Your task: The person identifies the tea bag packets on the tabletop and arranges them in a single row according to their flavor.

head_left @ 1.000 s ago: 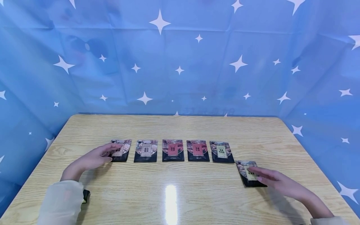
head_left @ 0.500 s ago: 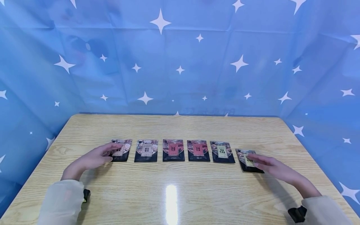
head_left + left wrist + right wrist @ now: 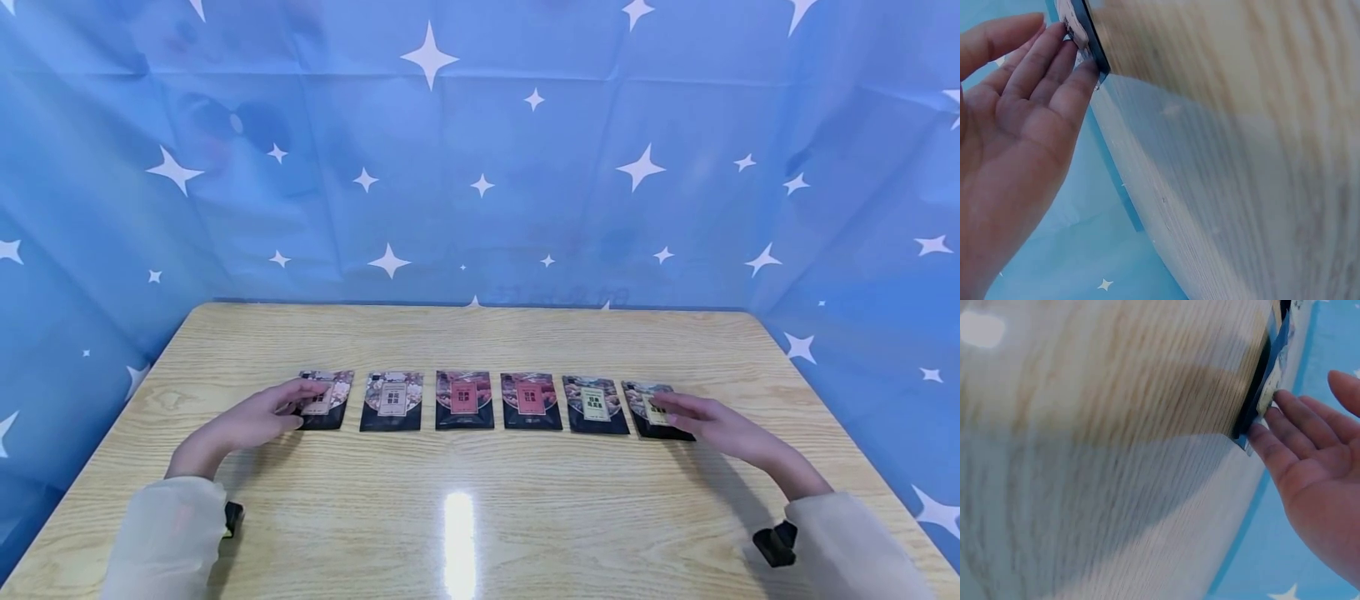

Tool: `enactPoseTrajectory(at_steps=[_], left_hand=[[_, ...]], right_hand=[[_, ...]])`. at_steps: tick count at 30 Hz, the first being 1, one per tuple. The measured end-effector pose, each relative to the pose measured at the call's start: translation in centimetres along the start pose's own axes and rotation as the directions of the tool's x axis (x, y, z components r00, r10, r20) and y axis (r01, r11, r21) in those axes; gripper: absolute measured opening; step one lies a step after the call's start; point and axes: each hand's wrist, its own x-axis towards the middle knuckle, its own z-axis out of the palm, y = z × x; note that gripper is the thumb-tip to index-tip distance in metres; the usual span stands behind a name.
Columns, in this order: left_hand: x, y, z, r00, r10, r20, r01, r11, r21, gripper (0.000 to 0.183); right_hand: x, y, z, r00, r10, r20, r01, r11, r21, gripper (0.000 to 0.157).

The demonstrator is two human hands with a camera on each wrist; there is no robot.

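Note:
Several dark tea packets lie flat in a row across the wooden table. My left hand (image 3: 258, 418) rests its fingertips on the leftmost packet (image 3: 337, 400), which has a pale pink label. At the other end, my right hand (image 3: 723, 429) touches the rightmost packet (image 3: 647, 400), with a yellow-green label partly under the fingers. In both wrist views the fingers are extended, the left fingertips on their packet (image 3: 1088, 31) and the right fingertips on theirs (image 3: 1266, 387). That rightmost packet sits slightly tilted, close beside the green-labelled packet (image 3: 596, 406).
Between the ends lie another pale pink packet (image 3: 392, 402) and two red-labelled packets, one left of centre (image 3: 464, 400) and one right (image 3: 531, 401). The wooden table (image 3: 375, 517) has a bright light reflection near its front. A blue star-patterned cloth (image 3: 480, 225) hangs behind and at the sides.
My right hand has slid the rightmost packet away from me and slightly left, up to the end of the row. The left hand has stayed on its packet.

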Motion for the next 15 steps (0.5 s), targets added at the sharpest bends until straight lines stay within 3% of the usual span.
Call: enactPoseTrajectory(at_steps=[10,15], left_hand=[[0.3,0.2,-0.2,1.000,-0.010,0.008,0.009,1.000,0.025,0.047],[0.3,0.5,-0.4,1.000,0.010,0.013,-0.010,0.999,0.031,0.045]], right_hand=[[0.0,-0.1,0.0,1.000,-0.016,-0.007,0.016,1.000,0.026,0.054],[-0.8,-0.6,-0.1,0.998,-0.003,-0.056,0.003,1.000,0.011,0.052]])
